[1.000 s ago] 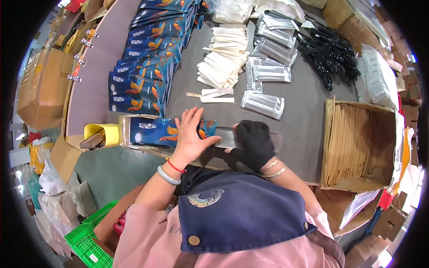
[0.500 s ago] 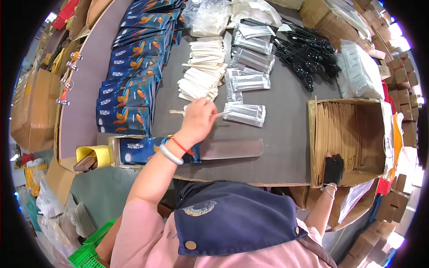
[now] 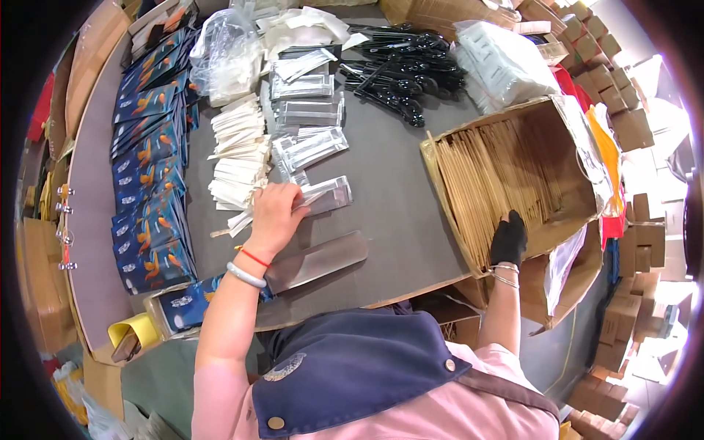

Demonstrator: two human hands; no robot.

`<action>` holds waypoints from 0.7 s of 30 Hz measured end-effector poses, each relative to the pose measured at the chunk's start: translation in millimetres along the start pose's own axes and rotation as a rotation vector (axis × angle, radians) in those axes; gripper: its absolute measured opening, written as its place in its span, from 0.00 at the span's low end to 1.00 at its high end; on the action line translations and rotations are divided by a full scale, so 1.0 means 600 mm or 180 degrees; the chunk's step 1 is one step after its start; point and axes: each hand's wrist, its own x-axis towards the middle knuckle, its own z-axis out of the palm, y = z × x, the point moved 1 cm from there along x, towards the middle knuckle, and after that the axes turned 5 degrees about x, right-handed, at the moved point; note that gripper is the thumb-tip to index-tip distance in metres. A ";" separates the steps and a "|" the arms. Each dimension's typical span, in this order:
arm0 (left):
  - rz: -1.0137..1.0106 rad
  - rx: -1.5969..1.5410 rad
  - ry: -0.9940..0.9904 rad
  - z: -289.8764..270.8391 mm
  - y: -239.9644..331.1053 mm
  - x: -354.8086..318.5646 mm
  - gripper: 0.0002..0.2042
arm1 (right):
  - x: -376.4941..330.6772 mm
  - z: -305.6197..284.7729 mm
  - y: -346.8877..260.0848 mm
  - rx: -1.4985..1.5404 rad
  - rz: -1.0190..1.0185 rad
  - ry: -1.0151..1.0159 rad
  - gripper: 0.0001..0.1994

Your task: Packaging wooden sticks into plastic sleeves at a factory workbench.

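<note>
My left hand (image 3: 276,215) is over the table, fingers curled in and thumb reaching right, beside a clear plastic packet (image 3: 334,196). What its fingers pinch is hidden under them. Below and behind it lie slim white paper packets (image 3: 238,176) in a long overlapping row; a thin one with a brownish end pokes out left of the hand. My right hand (image 3: 508,240), in a black glove with a bare fingertip showing, reaches into a cardboard box (image 3: 572,209). Its fingers are stretched out over the edges of upright brown cardboard pieces (image 3: 473,183) packed there.
Blue printed pouches (image 3: 150,213) form a long row at the left. Black spoons (image 3: 403,73) are heaped at the back, near a plastic-wrapped white stack (image 3: 506,62). A greyish curved tray (image 3: 319,260) and a yellow container (image 3: 139,336) lie along the front edge.
The view has turned and shifted, so the table's things appear farther left and tilted. My left hand has come closer to the white packets and the clear packet. My right hand stays in the box.
</note>
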 end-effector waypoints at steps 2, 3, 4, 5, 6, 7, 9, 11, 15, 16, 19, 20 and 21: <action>-0.0211 -0.0516 -0.0076 -0.013 0.002 -0.016 0.11 | 0.004 -0.029 -0.014 0.0022 0.0048 0.0177 0.18; -0.0411 -0.1030 -0.0160 -0.027 0.012 -0.019 0.11 | 0.006 -0.027 0.006 0.0003 0.0073 0.0192 0.18; -0.0565 -0.1296 -0.0289 -0.054 0.026 -0.029 0.09 | 0.008 -0.022 0.039 0.0393 -0.0029 0.0493 0.15; -0.0543 -0.1307 -0.0311 -0.075 0.035 -0.040 0.09 | 0.008 -0.021 0.059 0.0784 -0.0134 0.0800 0.13; -0.0805 -0.1333 -0.0660 -0.089 0.037 -0.058 0.10 | 0.002 -0.058 -0.014 0.1619 0.0429 0.0513 0.09; -0.1041 -0.1367 -0.1021 -0.096 0.039 -0.072 0.10 | -0.004 -0.073 -0.059 0.1607 0.0440 0.0521 0.09; -0.0475 -0.0841 -0.0842 -0.081 0.038 -0.100 0.11 | -0.020 -0.076 -0.129 0.3043 0.0053 0.0700 0.08; 0.0144 -0.0324 -0.0674 -0.061 0.038 -0.118 0.11 | -0.054 -0.044 -0.209 0.3524 -0.0065 0.0183 0.08; 0.0155 -0.0122 -0.0301 -0.053 0.045 -0.137 0.10 | -0.132 0.036 -0.299 0.3708 -0.0210 -0.1007 0.05; 0.0161 -0.0055 -0.0189 -0.053 0.044 -0.140 0.09 | -0.147 0.063 -0.296 0.3617 -0.0177 -0.1305 0.06; 0.0172 -0.0006 -0.0061 -0.053 0.039 -0.145 0.07 | -0.173 0.123 -0.282 0.3489 -0.0570 -0.1507 0.06; 0.0107 0.0002 -0.0047 -0.054 0.040 -0.156 0.07 | -0.176 0.123 -0.288 0.3470 -0.1011 -0.1481 0.07; 0.0039 0.0018 -0.0051 -0.053 0.041 -0.164 0.07 | -0.173 0.119 -0.289 0.3487 -0.1023 -0.1551 0.07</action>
